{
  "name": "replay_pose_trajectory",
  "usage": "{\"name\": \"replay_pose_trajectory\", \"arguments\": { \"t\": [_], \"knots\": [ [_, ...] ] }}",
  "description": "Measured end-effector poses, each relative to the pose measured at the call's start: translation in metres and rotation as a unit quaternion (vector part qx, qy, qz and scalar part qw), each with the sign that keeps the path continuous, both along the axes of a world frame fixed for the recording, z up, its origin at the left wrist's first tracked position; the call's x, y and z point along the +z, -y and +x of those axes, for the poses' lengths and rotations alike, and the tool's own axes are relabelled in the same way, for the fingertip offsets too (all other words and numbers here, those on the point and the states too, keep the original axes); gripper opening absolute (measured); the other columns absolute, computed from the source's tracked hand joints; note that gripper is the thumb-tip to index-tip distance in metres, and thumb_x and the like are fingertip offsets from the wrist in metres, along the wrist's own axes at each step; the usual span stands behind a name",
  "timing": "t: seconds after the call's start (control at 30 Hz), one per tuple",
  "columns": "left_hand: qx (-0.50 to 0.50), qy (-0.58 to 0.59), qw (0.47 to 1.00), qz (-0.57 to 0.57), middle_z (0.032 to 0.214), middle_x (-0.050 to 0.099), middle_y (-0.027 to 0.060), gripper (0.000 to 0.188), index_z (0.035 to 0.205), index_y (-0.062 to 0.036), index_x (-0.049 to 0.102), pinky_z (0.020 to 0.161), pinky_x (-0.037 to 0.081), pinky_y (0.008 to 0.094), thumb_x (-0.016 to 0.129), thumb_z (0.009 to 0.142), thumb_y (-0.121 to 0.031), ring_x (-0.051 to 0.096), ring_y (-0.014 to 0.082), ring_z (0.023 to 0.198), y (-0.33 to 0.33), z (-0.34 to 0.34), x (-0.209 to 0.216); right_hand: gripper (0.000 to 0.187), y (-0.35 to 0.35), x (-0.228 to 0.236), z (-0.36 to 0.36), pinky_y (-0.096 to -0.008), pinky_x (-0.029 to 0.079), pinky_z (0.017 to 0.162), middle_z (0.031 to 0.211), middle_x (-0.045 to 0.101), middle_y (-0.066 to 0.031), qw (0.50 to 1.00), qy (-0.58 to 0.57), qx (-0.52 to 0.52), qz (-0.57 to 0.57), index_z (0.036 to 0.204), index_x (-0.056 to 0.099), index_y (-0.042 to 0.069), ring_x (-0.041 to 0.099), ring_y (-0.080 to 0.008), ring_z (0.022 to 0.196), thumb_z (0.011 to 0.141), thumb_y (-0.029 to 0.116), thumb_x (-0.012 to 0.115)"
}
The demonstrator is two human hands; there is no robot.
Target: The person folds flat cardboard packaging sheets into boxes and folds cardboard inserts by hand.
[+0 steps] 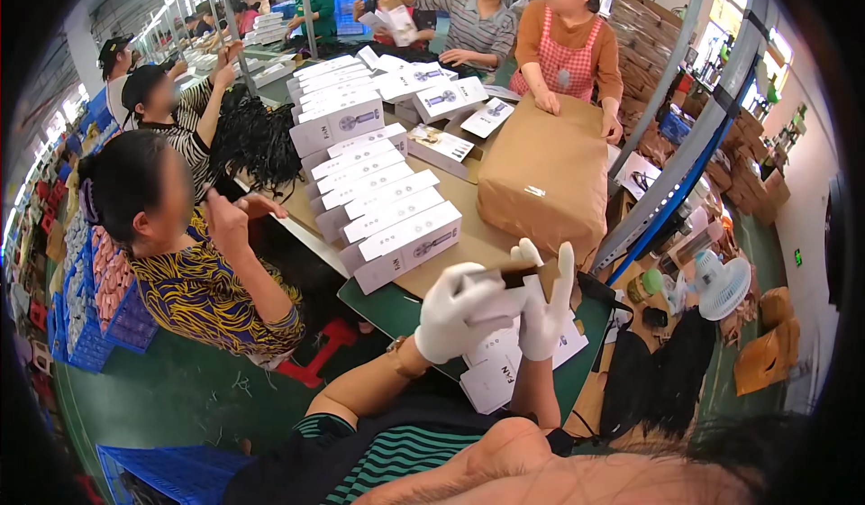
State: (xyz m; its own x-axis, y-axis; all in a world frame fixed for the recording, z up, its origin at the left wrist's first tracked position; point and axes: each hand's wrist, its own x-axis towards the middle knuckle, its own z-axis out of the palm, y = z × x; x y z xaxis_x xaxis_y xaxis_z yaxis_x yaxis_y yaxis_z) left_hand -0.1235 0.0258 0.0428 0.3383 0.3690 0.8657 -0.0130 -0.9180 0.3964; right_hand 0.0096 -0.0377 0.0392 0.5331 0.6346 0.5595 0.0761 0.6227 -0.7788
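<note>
Cardboard piece (pixel 532 277), flat, brown w/ dark end, sits btwn both gloved hands. Left hand (pixel 461 311) and right hand (pixel 546 302) pinch it. White boxes (pixel 396 235) stacked nearby.

White gloves (pixel 468 311), green-striped top (pixel 387 455), wristwatch (pixel 396 354)

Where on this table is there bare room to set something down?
Bare brown tabletop runs between the row of white boxes and the big brown parcel. A green strip lies free left of the gloved left hand. Under the right hand, flat white cartons crowd the edge.
</note>
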Motion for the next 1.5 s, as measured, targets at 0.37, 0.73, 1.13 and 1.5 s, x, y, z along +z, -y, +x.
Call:
{"name": "replay_pose_trajectory", "arguments": {
  "t": [0.37, 0.73, 1.13, 1.5],
  "knots": [
    [-0.242, 0.070, 0.836, -0.487, 0.105, 0.061, 0.0082, 0.022, 0.099, -0.0026, 0.058, 0.081, 0.047, 0.0246, 0.071, 0.081, -0.006, 0.058, 0.0108, 0.092, -0.019, -0.015, -0.013, 0.016, 0.002, -0.016, -0.002, -0.0355, 0.043, 0.099, 0.124, 0.059, -0.0224, 0.992, 0.016, 0.108, -0.057, 0.100, 0.062, -0.001, 0.058, -0.0251, 0.114, 0.086, 0.008, 0.060],
    [-0.031, -0.223, 0.947, -0.231, 0.135, 0.050, 0.0232, 0.091, 0.143, 0.0036, 0.036, 0.105, 0.041, 0.0356, 0.082, 0.069, -0.023, 0.050, 0.0314, 0.126, -0.068, -0.002, -0.055, 0.037, -0.022, -0.065, 0.034, -0.0366, 0.042, 0.101, 0.125, 0.058, -0.0177, 0.961, 0.133, -0.158, -0.182, 0.122, 0.056, 0.000, 0.057, -0.0283, 0.115, 0.088, 0.011, 0.065],
    [-0.055, -0.468, 0.876, -0.097, 0.132, 0.048, 0.0195, 0.088, 0.131, 0.0026, 0.044, 0.110, 0.032, 0.0455, 0.085, 0.063, -0.034, 0.041, 0.0384, 0.129, 0.030, 0.074, -0.146, 0.069, 0.096, -0.164, 0.116, -0.0490, 0.030, 0.111, 0.141, 0.048, -0.0123, 0.671, 0.323, -0.325, -0.583, 0.125, 0.058, 0.005, 0.035, -0.0398, 0.135, 0.069, 0.039, 0.080],
    [0.013, -0.242, 0.936, -0.255, 0.140, 0.042, 0.0247, 0.111, 0.146, 0.0062, 0.025, 0.109, 0.035, 0.0431, 0.086, 0.063, -0.037, 0.041, 0.0398, 0.131, 0.036, 0.078, -0.080, 0.020, 0.053, -0.055, 0.086, -0.0457, 0.040, 0.101, 0.100, 0.060, -0.0096, 0.874, 0.303, -0.345, -0.159, 0.075, 0.055, 0.004, 0.053, -0.0339, 0.112, 0.073, 0.000, 0.074]
  ]
}}
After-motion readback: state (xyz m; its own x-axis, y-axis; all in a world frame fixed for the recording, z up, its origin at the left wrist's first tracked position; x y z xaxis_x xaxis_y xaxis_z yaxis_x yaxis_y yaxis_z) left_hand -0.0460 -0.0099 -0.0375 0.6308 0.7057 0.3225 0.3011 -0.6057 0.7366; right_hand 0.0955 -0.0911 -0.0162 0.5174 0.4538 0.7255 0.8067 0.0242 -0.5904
